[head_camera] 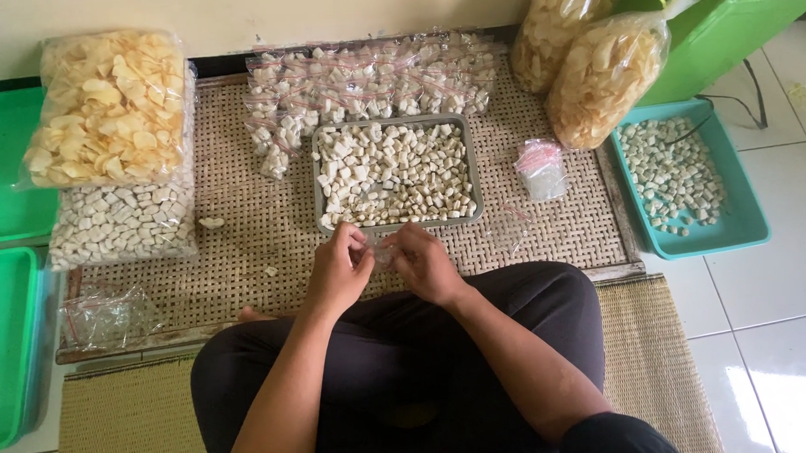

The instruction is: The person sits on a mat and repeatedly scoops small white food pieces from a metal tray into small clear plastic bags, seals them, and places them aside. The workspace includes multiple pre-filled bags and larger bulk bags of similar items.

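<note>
Legs: crossed, in dark trousers (402,374), nearest the camera, just below the two hands.
Left hand: left hand (339,271), fingers curled and pinched together on one edge of a small clear bag (383,252).
Right hand: right hand (428,265), fingertips closed on the opposite edge of the same bag, so both hands meet over it (whether anything is inside it cannot be told, it is too small and see-through).
Bag: held between the two hands, above the lap and just short of the near rim of the grey tray.
Grey tray: grey tray (317,180), straight beyond the grip, heaped with pale bite-sized pieces.
Filled packets: a row of small sealed packets (368,81) with red strips, further out past the tray.
Spare bags: a stack of empty clear bags (542,169), beyond the grip and off to the right-hand side.
Teal tray: teal tray (752,227), well apart to the right, holding more pale pieces.
Chip bags: large bag of yellow crackers (107,104) far out to the left; two more (606,69) far out to the right.
Mat: woven mat (265,224) under the tray and packets.
</note>
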